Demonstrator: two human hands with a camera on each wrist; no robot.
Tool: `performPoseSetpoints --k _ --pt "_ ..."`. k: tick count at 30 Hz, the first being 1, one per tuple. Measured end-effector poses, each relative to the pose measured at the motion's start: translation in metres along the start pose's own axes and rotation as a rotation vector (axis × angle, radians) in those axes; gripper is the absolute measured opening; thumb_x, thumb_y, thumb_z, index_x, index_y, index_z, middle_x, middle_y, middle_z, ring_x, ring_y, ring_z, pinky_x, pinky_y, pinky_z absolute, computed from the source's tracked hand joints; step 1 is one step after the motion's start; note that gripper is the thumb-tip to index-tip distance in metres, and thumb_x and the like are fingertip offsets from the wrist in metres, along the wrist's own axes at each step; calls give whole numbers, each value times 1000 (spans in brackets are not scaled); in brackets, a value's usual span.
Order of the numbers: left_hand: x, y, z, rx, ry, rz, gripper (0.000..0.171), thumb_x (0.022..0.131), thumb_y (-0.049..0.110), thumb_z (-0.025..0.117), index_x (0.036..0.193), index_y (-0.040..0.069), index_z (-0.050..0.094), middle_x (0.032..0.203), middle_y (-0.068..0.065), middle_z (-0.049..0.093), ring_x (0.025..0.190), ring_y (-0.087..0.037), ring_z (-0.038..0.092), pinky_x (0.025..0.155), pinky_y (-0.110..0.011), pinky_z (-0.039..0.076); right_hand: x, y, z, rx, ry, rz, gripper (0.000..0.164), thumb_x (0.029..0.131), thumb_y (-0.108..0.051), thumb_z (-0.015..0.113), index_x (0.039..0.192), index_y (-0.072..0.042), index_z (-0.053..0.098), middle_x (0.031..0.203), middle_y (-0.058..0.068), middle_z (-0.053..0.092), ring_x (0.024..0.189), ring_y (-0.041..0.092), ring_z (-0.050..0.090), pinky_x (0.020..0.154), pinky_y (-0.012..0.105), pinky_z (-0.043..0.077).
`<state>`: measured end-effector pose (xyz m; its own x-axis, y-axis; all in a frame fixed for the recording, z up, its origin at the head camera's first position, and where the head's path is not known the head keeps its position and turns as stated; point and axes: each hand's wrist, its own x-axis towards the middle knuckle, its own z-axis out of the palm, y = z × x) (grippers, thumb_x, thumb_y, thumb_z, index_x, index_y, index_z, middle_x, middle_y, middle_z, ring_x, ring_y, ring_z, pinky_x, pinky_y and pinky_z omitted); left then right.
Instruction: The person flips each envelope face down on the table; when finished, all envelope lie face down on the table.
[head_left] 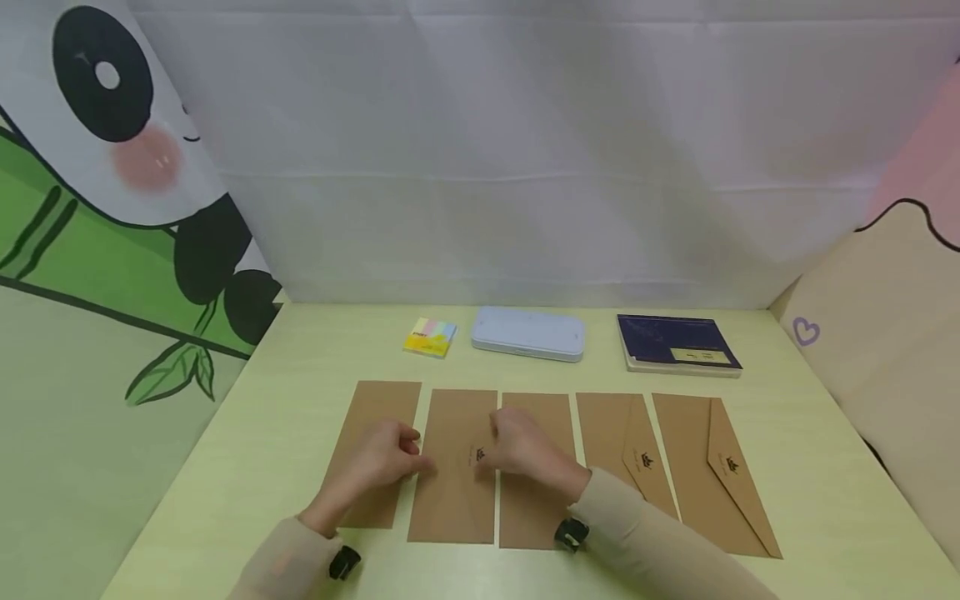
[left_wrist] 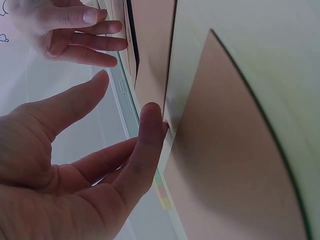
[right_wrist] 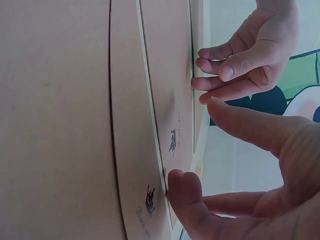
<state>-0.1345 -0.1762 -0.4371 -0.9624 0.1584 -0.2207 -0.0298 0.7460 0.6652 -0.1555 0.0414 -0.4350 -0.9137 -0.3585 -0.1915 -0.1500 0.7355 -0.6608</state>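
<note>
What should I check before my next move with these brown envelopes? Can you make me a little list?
1. Five brown envelopes side by side, not overlapping: ok.
2. Left grip by the left edge of the second envelope from the left: ok.
3. Right grip by that envelope's right edge: ok.
4. Envelope pinched, if you want to lift it: not ok; neither grip pinches it.
5. Sticky notes, pale case and dark blue notebook out of the way: ok, they lie behind the row.
6. Anything inside the envelopes: cannot tell.
</note>
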Motion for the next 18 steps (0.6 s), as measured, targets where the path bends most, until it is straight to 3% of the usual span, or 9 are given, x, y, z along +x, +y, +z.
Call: performPoseSetpoints --k 3,8,18 --pt "-1 2 0 10 2 -10 25 74 19 82 86 2 69 66 1 59 56 -12 53 53 -27 42 0 -1 1 18 0 17 40 60 -15 88 74 -2 54 62 1 37 54 16 38 46 29 31" --pt "0 4 1 30 5 -23 48 74 21 83 108 -7 66 78 -2 63 67 -13 58 60 -29 49 1 -3 2 46 6 49 41 61 -19 88 69 -7 49 60 0 36 52 15 37 45 29 30" --pt "3 6 0 5 -7 -40 54 74 23 83 113 -9 63 86 -6 66 73 -16 62 63 -31 52 3 -4 -1 93 27 57 43 62 -19 88 67 -7 47 58 -1 34 48 14 35 43 28 27"
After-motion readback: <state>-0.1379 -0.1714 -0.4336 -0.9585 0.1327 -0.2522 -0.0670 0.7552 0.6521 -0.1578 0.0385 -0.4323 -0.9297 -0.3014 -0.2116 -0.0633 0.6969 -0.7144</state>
